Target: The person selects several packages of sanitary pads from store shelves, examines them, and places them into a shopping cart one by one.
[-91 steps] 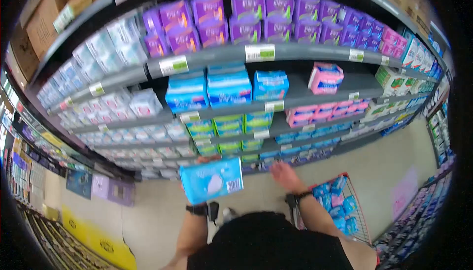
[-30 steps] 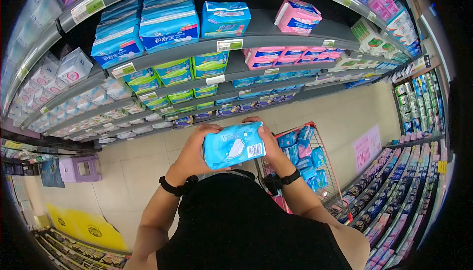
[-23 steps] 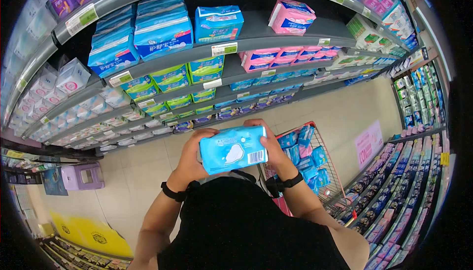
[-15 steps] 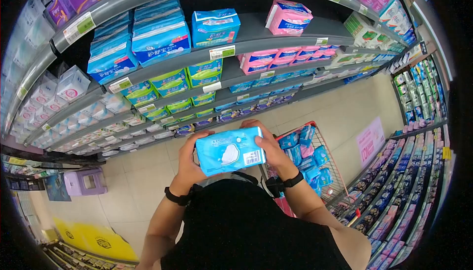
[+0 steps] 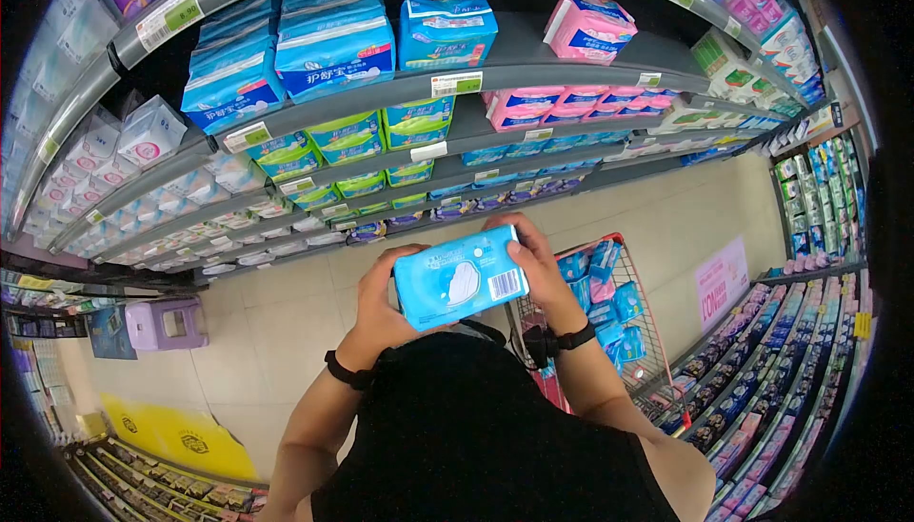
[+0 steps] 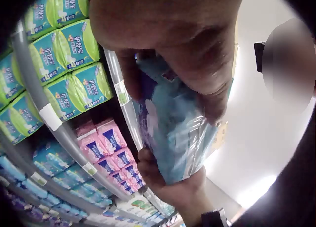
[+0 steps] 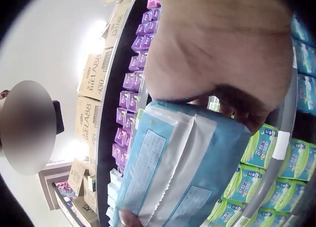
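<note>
A light blue pack of sanitary pads [image 5: 461, 277], printed with a white pad and a barcode, is held in front of the body between both hands. My left hand [image 5: 379, 308] grips its left end, the thumb and fingers spread around that end in the left wrist view. At the right end my right hand [image 5: 535, 270] holds on, its thumb on the printed face near the top corner. The side turned away from the head camera shows a white crimped seam on the pack [image 7: 177, 163] in the right wrist view.
Shelves ahead carry blue packs [image 5: 335, 41], a lone pink pack [image 5: 590, 27] and green packs [image 5: 345, 139]. A wire shopping cart [image 5: 657, 358] with several blue packs stands at my right. A purple stool [image 5: 168, 324] is on the floor at left.
Three seconds ago only the left hand held the pack, with the right hand reaching out free. Since then both hands hold it close to the body; lately it has tilted slightly, right end up.
</note>
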### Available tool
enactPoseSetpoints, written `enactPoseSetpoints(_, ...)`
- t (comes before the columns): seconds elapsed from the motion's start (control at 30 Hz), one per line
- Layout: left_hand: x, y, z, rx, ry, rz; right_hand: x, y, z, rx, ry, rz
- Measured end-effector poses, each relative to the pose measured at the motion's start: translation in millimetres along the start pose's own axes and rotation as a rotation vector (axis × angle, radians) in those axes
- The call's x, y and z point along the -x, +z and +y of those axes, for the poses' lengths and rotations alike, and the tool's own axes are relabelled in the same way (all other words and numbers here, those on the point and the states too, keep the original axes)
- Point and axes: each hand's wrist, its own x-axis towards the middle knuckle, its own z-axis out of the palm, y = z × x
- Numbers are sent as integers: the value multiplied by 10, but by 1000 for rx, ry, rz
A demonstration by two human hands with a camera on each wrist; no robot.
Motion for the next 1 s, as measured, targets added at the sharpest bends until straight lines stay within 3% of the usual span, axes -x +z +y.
enactPoseSetpoints(0.2, 48, 43, -107, 73, -122, 52, 43, -114, -120, -9, -155, -162)
enactPoseSetpoints(0.4, 55, 51, -209, -111, -159, -154, 92, -228, -64, 197, -136, -196)
enactPoseSetpoints(0.5, 121, 107, -318, 328, -354, -238, 100, -177, -188, 335, -206, -196)
enactPoseSetpoints(0.6, 116, 168, -203, 470, -483, -188, 72, -236, -176, 368, -304, -220)
enactPoseSetpoints(0.7, 96, 212, -325, -50, -102, -219, 97, -323, -122, 346, -303, -264)
enactPoseSetpoints(0.8, 120, 354, -153, 117, -292, -178, 133, -334, -86, 403, -353, -147)
enactPoseSetpoints(0.93, 107, 439, -64, -54, -246, -189, 239, -369, -135, 162, -287, -87)
enactPoseSetpoints(1.0, 104, 504, -111, -118, -57, -197, 297, -440, -37, 47, -229, -81)
